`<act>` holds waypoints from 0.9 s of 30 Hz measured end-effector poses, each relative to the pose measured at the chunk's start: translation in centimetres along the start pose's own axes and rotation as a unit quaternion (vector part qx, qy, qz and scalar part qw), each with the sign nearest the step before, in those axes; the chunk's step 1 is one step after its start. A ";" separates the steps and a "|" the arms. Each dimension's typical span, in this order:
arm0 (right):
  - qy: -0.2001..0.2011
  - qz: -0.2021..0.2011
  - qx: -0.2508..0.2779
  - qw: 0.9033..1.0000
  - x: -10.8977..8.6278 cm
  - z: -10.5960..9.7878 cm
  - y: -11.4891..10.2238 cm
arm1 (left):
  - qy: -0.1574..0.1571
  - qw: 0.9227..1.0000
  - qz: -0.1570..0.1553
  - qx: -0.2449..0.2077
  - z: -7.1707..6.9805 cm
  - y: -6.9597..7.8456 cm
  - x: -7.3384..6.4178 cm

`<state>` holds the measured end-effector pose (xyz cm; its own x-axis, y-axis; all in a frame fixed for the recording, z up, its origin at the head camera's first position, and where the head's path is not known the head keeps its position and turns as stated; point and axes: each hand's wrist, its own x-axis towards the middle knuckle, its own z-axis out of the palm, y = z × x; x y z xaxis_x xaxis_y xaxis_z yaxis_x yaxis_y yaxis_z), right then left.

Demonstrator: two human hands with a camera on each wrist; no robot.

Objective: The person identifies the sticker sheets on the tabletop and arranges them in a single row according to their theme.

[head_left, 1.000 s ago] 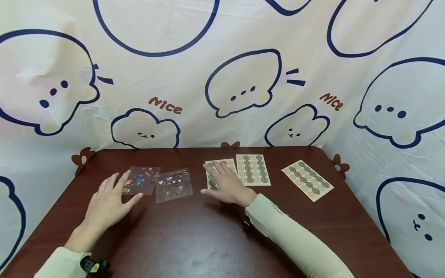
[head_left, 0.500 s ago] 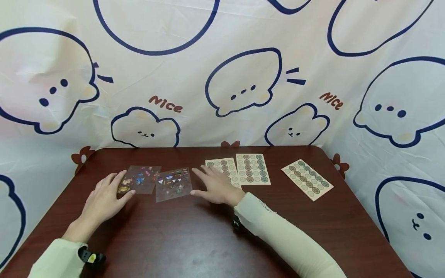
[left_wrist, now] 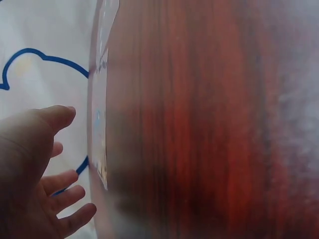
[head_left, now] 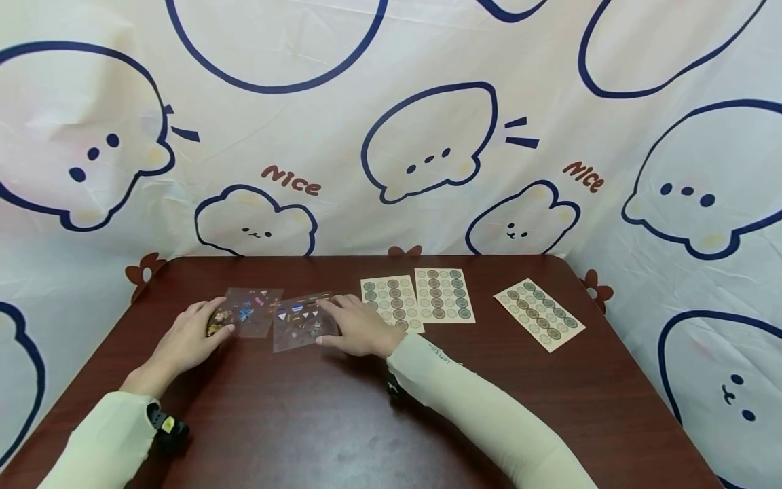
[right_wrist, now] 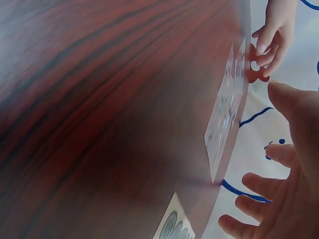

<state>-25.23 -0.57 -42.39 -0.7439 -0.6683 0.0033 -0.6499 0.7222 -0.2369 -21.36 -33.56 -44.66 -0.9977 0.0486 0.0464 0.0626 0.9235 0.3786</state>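
Transparent plastic sheet with blue, pink and gold motifs [head_left: 250, 316], left on the dark-red wooden tabletop [head_left: 281, 421]: side edges run near to far. Transparent plastic sheet with blue-and-white triangles [head_left: 299, 322], just right: near edge slants farther rightward. Foreshortening obscures either long axis. The left hand [head_left: 188, 343] and right hand [head_left: 359, 329], fingers spread, grips empty, overlap the sheets' outer edges in the head view.

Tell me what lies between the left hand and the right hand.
In the head view, a transparent sheet with blue designs lies nearer the left hand, and a second transparent sheet with small triangles lies nearer the right hand.
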 end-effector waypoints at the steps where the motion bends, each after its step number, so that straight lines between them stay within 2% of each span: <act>1: -0.001 -0.001 -0.001 1.000 0.2 0.1 -0.2 | -0.004 1.000 -0.002 -0.002 0.0 -0.1 0.2; 10: -0.020 -0.003 0.001 1.000 1.4 0.6 -2.2 | -0.011 0.998 0.013 -0.060 0.0 -1.7 1.6; 18: -0.021 -0.008 0.003 1.000 2.4 1.4 -3.3 | -0.033 0.999 0.010 -0.039 0.0 -2.0 2.3; 22: -0.018 -0.001 0.000 1.000 2.8 1.4 -4.0 | -0.047 0.997 0.021 -0.049 -0.5 -2.2 2.3; 27: -0.026 0.007 0.000 1.000 2.9 2.1 -4.8 | -0.074 0.994 0.042 -0.063 -1.1 -2.5 1.6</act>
<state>-23.95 -6.40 -43.28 -0.7438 -0.6664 -0.0513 -0.6392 0.7317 -0.2368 -23.11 -36.25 -44.55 -0.9810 0.1875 -0.0508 0.1388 0.8594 0.4921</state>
